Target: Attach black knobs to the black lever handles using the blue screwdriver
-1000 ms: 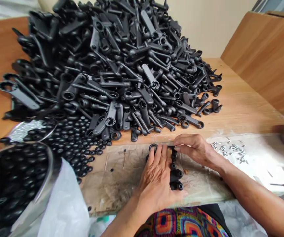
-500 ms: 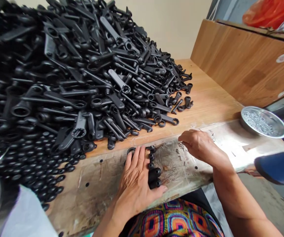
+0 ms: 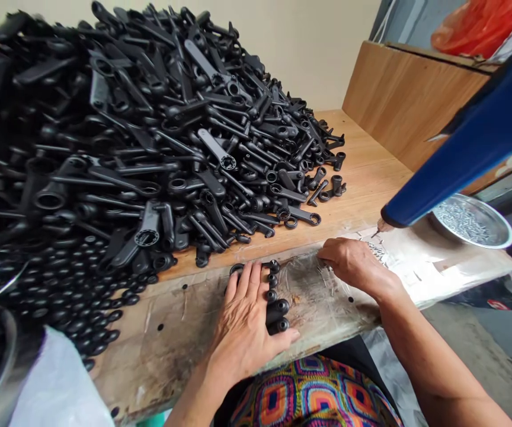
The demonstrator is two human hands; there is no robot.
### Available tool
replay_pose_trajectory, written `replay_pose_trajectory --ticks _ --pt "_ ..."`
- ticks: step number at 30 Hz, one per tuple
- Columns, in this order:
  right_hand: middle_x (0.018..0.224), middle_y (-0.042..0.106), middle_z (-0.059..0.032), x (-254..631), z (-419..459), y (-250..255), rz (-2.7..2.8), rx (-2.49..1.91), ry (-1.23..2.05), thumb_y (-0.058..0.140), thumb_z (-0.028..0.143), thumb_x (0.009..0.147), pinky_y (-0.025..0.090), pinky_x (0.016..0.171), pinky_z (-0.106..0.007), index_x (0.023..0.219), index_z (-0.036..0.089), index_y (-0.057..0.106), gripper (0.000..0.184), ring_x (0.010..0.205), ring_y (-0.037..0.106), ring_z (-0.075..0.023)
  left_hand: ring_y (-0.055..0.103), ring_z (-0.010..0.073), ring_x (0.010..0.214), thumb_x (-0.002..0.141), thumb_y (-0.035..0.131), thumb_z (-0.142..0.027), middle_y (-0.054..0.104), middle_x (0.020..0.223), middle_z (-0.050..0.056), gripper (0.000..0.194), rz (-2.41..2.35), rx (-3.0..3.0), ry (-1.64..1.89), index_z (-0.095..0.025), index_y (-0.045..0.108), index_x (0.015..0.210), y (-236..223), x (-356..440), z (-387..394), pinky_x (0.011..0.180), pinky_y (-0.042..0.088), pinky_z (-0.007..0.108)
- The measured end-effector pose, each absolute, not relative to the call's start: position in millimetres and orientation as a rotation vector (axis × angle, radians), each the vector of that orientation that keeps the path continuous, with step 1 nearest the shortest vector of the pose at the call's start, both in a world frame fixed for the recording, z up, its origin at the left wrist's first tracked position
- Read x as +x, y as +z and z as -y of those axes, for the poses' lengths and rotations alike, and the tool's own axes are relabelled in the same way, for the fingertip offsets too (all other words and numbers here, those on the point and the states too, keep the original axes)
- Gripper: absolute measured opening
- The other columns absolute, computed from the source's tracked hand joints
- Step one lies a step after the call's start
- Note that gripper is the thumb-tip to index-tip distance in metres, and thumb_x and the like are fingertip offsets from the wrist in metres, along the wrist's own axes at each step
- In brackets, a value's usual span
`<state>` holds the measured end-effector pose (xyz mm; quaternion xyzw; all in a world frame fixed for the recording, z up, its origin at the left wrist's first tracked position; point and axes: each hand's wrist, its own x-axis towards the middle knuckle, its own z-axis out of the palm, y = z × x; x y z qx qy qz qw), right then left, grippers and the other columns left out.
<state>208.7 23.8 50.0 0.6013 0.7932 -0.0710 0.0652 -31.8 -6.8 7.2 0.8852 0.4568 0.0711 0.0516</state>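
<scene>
Pressing left hand (image 3: 245, 317), open and flat, across a row of black crank handles (image 3: 277, 308) at near centre; curling right hand (image 3: 356, 264) among loose metal pins (image 3: 377, 252) farther right, cannot tell if holding any. Best to press evenly, leaving handle ends exposed.

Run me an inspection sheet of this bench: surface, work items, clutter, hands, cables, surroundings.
Surface: wooden table; its front strip looks scuffed, with small dark spots.
Work items: row of black parts partly under the left hand; loose screws at right, more in the bowl.
Clutter: pile of black handles at back; black caps at left.
Hands: left lies over the row, fingers outstretched; right hand curled by the loose screws, grip hidden.
Cables: pale cord-like lines top right, too unclear to tell.
Surroundings: blue tool angled in from the right; red plastic above the wooden panel.
</scene>
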Motion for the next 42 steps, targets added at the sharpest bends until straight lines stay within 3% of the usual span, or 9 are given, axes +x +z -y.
replay_pose_trajectory --ticks 7,15,22,27,30,37,42 --pt "0.077 0.062 -0.0046 208.4 -24.1 41.4 -2.388 1.826 -0.122 0.042 0.005 0.074 0.024 0.051 -0.025 0.073 0.017 0.060 0.021 0.066 0.057 -0.0147 0.014 0.0316 0.136 0.064 0.049 -0.072 0.022 0.146 0.021 0.089 -1.377 2.631 0.255 -0.004 0.052 0.121 7.5 -31.5 9.3 0.112 0.012 0.047" --pt "0.081 0.066 -0.0056 201.3 -21.8 41.2 -2.276 1.837 0.022 0.042 0.008 0.077 0.031 0.054 -0.024 0.081 0.018 0.061 0.022 0.072 0.060 -0.0175 0.016 0.0323 0.136 0.065 0.049 -0.071 0.023 0.145 0.021 0.088 -1.364 2.588 0.347 -0.004 0.050 0.122 7.0 -32.9 10.8 0.111 0.012 0.047" --pt "0.070 0.065 -0.0123 187.9 -27.6 43.5 -2.189 1.821 0.127 0.043 0.005 0.074 0.032 0.050 -0.025 0.076 0.015 0.063 0.023 0.068 0.063 -0.0233 0.015 0.0314 0.136 0.067 0.045 -0.072 0.024 0.145 0.021 0.096 -1.364 2.594 0.355 -0.002 0.038 0.132 4.7 -35.3 11.5 0.112 0.010 0.046" --pt "0.061 0.062 -0.0084 183.7 -31.1 47.2 -2.219 1.824 0.129 0.044 0.004 0.072 0.028 0.047 -0.024 0.073 0.017 0.063 0.024 0.055 0.060 -0.0192 0.011 0.0308 0.137 0.066 0.043 -0.075 0.020 0.146 0.021 0.099 -1.368 2.600 0.347 -0.004 0.033 0.134 -0.2 -36.6 11.3 0.111 0.011 0.047" --pt "0.066 0.064 -0.0060 181.8 -27.5 52.1 -2.347 1.863 0.084 0.043 0.010 0.076 0.030 0.050 -0.024 0.079 0.019 0.064 0.023 0.060 0.061 -0.0179 0.012 0.0314 0.137 0.066 0.044 -0.073 0.021 0.146 0.021 0.097 -1.373 2.604 0.352 -0.004 0.037 0.132 0.0 -36.1 10.8 0.111 0.011 0.047" --pt "0.074 0.068 -0.0043 172.4 -30.9 34.9 -2.720 2.119 -0.495 0.045 0.020 0.081 0.044 0.063 -0.025 0.090 0.019 0.064 0.021 0.069 0.063 -0.0174 0.013 0.0334 0.136 0.067 0.045 -0.072 0.022 0.146 0.021 0.090 -1.356 2.578 0.363 -0.003 0.045 0.125 2.1 -35.4 10.5 0.111 0.010 0.048" --pt "0.074 0.069 -0.0028 162.1 -29.5 19.6 -2.819 2.283 -1.281 0.059 0.024 0.075 0.050 0.069 -0.029 0.081 0.018 0.064 0.011 0.071 0.065 -0.0180 0.014 0.0329 0.136 0.066 0.046 -0.072 0.023 0.145 0.021 0.097 -1.362 2.587 0.389 -0.003 0.036 0.132 0.9 -35.0 10.7 0.111 0.009 0.047"
